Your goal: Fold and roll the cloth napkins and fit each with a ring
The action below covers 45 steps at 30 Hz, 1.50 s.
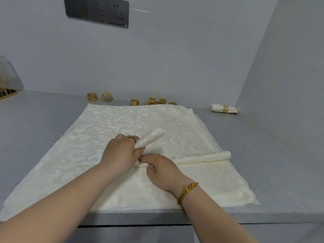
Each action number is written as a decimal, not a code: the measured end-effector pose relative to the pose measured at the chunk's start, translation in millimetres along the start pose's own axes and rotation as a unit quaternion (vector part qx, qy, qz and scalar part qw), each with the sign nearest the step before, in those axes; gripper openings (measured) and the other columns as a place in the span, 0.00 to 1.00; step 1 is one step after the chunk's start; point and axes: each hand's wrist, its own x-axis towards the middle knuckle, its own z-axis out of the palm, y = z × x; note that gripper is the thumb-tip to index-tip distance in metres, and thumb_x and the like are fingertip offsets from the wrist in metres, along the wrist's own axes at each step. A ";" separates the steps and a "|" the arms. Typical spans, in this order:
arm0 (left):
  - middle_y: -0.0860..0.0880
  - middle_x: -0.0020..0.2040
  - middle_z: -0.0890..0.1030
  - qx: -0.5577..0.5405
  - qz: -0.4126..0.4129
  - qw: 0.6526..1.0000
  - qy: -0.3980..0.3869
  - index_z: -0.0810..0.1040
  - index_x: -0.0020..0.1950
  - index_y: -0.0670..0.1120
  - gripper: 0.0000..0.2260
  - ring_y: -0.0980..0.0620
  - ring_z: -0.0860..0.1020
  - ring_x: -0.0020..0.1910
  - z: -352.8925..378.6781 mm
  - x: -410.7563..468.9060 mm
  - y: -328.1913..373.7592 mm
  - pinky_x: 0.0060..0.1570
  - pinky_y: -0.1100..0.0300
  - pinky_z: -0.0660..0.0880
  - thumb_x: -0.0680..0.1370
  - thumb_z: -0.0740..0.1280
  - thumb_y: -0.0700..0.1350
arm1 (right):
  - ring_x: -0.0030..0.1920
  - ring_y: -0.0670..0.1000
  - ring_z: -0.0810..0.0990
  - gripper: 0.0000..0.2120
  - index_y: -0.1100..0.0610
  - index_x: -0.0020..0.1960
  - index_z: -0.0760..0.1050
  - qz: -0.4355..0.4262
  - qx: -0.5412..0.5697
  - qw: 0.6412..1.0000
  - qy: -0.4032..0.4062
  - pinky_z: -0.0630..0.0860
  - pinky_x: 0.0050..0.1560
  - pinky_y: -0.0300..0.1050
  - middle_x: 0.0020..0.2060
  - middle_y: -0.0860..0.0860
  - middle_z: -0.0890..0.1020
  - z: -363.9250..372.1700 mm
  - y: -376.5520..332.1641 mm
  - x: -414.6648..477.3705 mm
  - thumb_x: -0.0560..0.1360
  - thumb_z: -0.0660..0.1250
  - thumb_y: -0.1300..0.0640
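A cream patterned napkin rolled into a long tube (201, 157) lies bent on a stack of flat cream napkins (98, 130). My left hand (121, 153) grips one end of the roll, which is folded over and points up to the right. My right hand (162, 170) presses on the bend of the roll with curled fingers. Several gold napkin rings (154, 101) stand along the back wall. A finished rolled napkin with a gold ring (223, 108) lies at the back right corner.
The grey counter (280, 163) has its front edge just under my forearms. Walls close the back and the right side. A dark socket panel (96, 11) hangs on the back wall. A clear holder with gold trim (8, 83) stands at the far left.
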 end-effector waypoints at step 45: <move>0.55 0.67 0.70 0.026 0.053 0.994 -0.089 0.64 0.70 0.56 0.17 0.53 0.68 0.64 53.2 0.8 57.0 0.58 0.63 0.61 0.82 0.50 0.47 | 0.40 0.49 0.72 0.19 0.53 0.64 0.63 0.352 0.484 0.636 0.486 0.71 0.39 0.41 0.50 0.52 0.70 -83.2 81.0 -45.2 0.75 0.58 0.65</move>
